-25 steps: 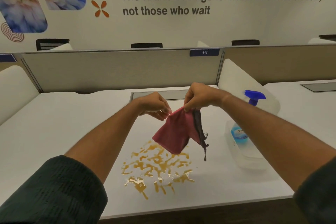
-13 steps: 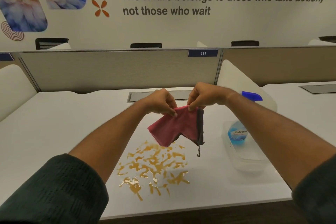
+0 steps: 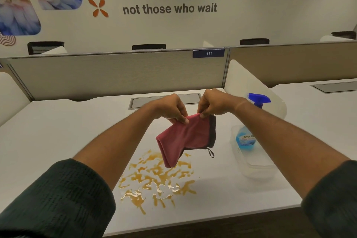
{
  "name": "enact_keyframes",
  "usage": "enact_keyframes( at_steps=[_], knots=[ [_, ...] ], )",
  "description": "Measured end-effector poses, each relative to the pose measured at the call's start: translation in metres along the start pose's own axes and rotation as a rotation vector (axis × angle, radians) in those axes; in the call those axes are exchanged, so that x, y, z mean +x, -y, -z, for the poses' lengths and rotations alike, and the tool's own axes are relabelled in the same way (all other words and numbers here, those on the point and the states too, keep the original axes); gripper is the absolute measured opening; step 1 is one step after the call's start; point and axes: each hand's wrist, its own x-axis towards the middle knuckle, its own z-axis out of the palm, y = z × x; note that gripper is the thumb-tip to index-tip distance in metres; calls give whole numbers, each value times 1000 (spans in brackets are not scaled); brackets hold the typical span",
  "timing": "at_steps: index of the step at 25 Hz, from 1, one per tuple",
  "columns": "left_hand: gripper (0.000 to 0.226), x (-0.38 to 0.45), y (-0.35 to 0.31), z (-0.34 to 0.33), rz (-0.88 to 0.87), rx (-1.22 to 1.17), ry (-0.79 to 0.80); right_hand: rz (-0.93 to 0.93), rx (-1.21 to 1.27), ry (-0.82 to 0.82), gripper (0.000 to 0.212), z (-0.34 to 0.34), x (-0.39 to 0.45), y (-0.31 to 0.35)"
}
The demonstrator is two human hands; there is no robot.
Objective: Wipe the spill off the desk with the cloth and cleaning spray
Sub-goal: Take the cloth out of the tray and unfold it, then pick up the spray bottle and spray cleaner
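Observation:
A folded pink cloth [image 3: 183,137] with a dark edge and a small loop hangs in the air above the white desk [image 3: 58,131]. My left hand [image 3: 170,108] pinches its top edge on the left, and my right hand [image 3: 214,102] pinches the top edge beside it. Below the cloth an amber spill [image 3: 156,177] spreads over the desk in patches. The spray bottle [image 3: 249,135], with blue liquid and a blue trigger head, stands at the right, partly hidden by my right forearm.
The bottle stands inside a clear plastic tub [image 3: 257,168] near the desk's right side. A grey cable hatch [image 3: 164,100] lies behind my hands. A beige partition [image 3: 116,75] closes the back, and a white divider [image 3: 257,87] rises at the right. The desk's front edge runs below the spill.
My hands have moved closer together and folded the cloth in half; its dangling dark edge and loop have come up against the pink side.

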Motion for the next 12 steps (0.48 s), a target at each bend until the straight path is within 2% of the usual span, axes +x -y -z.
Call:
enact_keyframes(
  at_steps=[5, 7, 12],
  knots=[
    [15, 11, -2, -6, 1, 9, 2, -20, 49, -64, 27, -5, -9, -15],
    [15, 17, -3, -9, 10, 10, -10, -48, 91, -199, 38, -8, -15, -26],
    [13, 32, -3, -17, 27, 13, -51, -207, 261, -672, 65, -10, -39, -72]
  ],
)
